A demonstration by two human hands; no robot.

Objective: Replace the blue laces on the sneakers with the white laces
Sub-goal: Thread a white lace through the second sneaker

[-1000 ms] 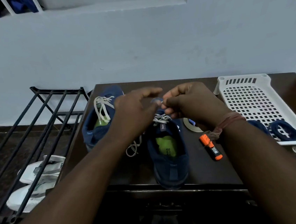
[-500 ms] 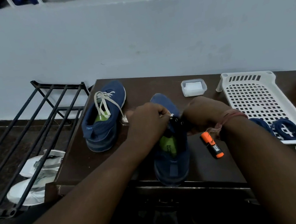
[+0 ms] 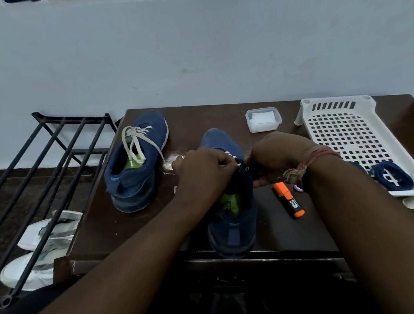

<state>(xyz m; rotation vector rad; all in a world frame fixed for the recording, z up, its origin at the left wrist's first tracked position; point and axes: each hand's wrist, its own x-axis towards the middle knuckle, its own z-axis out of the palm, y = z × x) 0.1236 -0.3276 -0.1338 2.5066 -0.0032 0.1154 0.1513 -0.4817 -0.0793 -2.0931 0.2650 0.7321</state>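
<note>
Dark wood table (image 3: pixel 221 111) carries two blue sneakers. The near sneaker (image 3: pixel 231 228) stands at the front edge, heel toward the viewer, its middle hidden under both hands. The left hand (image 3: pixel 202 172) has its fingers curled tight over the eyelet area, pinching a white lace (image 3: pixel 231 157) of which only small bits show. The right hand (image 3: pixel 275 157) grips the shoe's upper at the right eyelet row, fingers closed on the cloth; its fingertips are mostly out of sight. The far sneaker (image 3: pixel 137 164) sits near the left edge, loosely threaded with a white lace, ends trailing toward the left hand. Blue laces (image 3: pixel 392 175) lie coiled in a white tray (image 3: pixel 346 127) at the right edge, partly cut off by the right forearm. An orange marker (image 3: pixel 289 200) lies just right of the near sneaker; a small lidded box (image 3: pixel 263 119) sits near the back edge.
</note>
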